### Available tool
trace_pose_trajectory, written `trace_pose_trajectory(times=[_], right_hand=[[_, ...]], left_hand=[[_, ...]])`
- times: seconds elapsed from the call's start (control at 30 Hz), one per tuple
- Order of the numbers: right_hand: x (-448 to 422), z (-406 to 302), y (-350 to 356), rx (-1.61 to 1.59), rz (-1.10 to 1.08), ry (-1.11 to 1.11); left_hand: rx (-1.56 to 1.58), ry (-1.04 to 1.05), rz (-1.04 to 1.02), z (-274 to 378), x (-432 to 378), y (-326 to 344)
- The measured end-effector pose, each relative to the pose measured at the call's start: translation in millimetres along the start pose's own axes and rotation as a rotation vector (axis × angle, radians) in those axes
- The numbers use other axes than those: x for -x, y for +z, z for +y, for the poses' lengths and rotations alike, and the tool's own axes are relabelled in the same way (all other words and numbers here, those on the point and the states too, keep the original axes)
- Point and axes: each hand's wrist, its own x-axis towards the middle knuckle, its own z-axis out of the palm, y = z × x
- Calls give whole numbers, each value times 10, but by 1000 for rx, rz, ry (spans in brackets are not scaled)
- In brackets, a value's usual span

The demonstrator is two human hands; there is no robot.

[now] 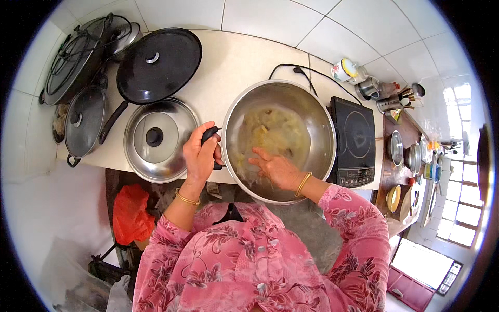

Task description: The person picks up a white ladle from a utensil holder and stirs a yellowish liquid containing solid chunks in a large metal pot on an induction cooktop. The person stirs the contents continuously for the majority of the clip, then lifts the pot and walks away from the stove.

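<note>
A large stainless steel wok lies before me at the counter's front edge, with cloudy yellowish liquid and some bits in its bottom. My left hand is closed around the black handle on the wok's left side. Inside the wok, my right hand has its fingers spread at or just over the liquid; whether the fingertips are in it I cannot tell. Nothing shows in that hand. Left of my left hand, a steel and glass lid with a black knob rests on the counter.
Just right of the wok stands a black induction cooker with its cord behind. A black lidded pan and further lidded pans crowd the left. Utensils in a steel holder stand back right. A red plastic bag is below the counter.
</note>
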Motion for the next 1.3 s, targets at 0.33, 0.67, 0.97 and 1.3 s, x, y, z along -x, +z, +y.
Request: trace_pose_trajectory(times=[0.33,0.67,0.97,1.3], right_hand=[[-7,49,50,79,35,6],[-14,157,117,64,124,132],[-403,12,52,-43,249,173],[83,-61,21,9,41,163]], left_hand=[[45,15,0,20,-27,-2],[39,23,-26,18,-34,19],[45,3,-12,25,1,25],[83,-17,-26,20,12,64]])
